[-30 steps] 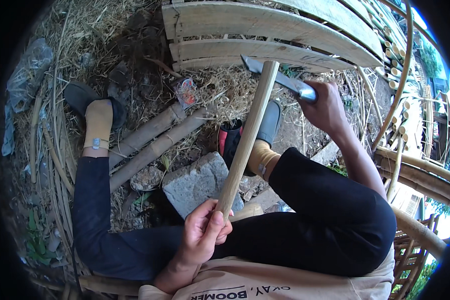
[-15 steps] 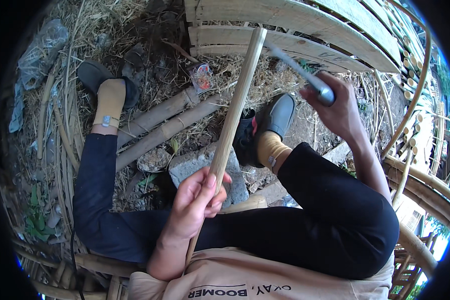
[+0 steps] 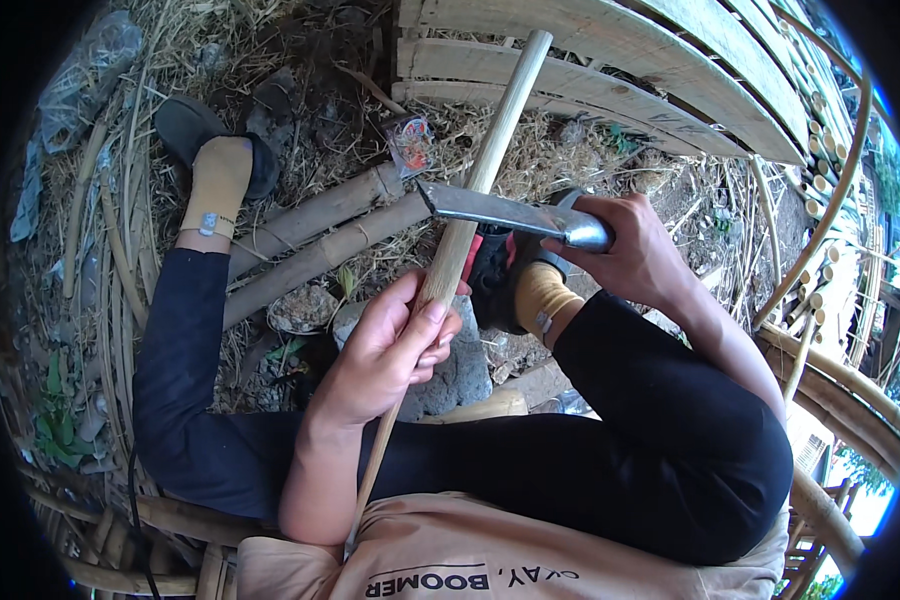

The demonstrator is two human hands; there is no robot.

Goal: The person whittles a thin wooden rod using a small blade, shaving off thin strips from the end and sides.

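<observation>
My left hand (image 3: 390, 345) is wrapped round a long pale wooden stick (image 3: 510, 105), which slants from my lap up and away to the right. In my right hand (image 3: 632, 245) is the handle of a machete-like knife (image 3: 500, 208) with a flat grey blade and a metal collar. The blade lies across the stick, above my left hand, its squared tip reaching past the stick's left side. Whether the edge bites into the wood I cannot tell. The handle itself is mostly hidden by my fingers.
Beyond the stick stands a slatted wooden pallet (image 3: 590, 85). Two bamboo poles (image 3: 320, 250) lie on straw-strewn ground beside a grey stone block (image 3: 455, 375). A plastic bag (image 3: 90, 70) is at far left; cut bamboo (image 3: 825, 270) is stacked at right. My legs flank the work.
The knife has come down and left from beside the pallet and now crosses the stick. The stick's upper end has shifted slightly up and right; my left hand keeps its hold.
</observation>
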